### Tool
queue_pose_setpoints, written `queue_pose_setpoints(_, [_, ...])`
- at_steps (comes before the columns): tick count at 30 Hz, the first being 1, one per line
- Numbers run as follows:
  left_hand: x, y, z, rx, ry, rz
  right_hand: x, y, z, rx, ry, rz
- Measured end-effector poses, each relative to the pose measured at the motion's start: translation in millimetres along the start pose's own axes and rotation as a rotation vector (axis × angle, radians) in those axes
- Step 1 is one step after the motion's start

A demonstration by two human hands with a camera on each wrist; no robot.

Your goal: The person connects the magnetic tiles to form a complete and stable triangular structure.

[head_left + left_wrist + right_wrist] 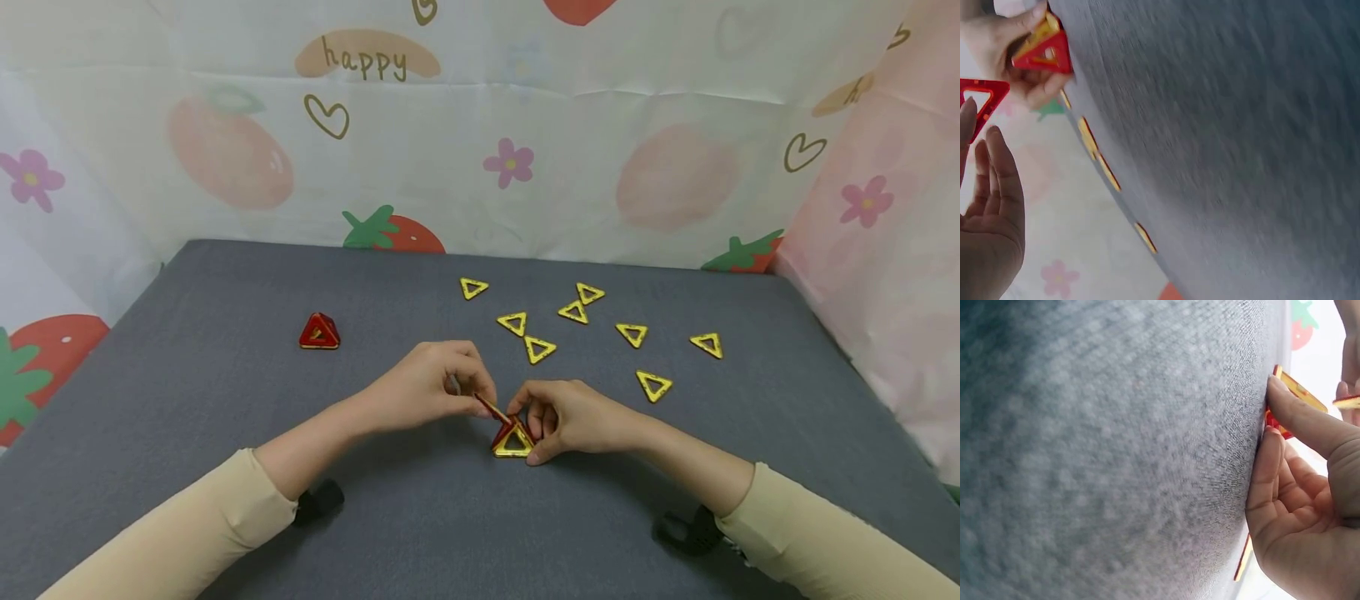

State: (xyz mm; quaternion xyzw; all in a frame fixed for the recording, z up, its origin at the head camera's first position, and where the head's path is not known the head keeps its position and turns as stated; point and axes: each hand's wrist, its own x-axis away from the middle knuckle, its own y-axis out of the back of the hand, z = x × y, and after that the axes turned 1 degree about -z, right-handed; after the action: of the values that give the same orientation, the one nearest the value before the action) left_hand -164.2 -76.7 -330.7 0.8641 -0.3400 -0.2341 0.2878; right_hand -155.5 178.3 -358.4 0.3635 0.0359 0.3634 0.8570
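My left hand [429,388] pinches a triangular building tile [491,408], red on one face with a hollow middle. In the left wrist view this tile [999,91] stands apart from the group beside it. My right hand [588,421] holds a small group of joined triangular tiles [513,452] on the table, thumb at the near corner and fingers at the far side. The group leans together like a pyramid, with a yellow face toward me and red at its sides. In the right wrist view the thumb and fingertips grip the group [1300,392].
On the grey table [225,400], a finished-looking red pyramid [320,332] stands at the left. Several loose yellow triangular tiles [537,348] lie flat beyond and right of the hands. A printed curtain [450,167] closes off the back and sides.
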Motion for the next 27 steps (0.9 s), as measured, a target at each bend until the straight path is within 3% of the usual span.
queue_pose_setpoints(11, [-0.6, -24.5, -15.0, -0.019, -0.038, 0.021, 0.4, 0, -3, 0.021, 0.018, -0.010])
queue_pose_setpoints(19, [-4.5, -41.8, -18.7, -0.053, 0.096, -0.053, 0.9, -1, -3, 0.036, 0.020, -0.017])
queue_pose_setpoints(27, [-5.3, -45.1, -20.8, -0.051, 0.117, -0.062, 1.6, 0, -2, 0.028, 0.020, -0.016])
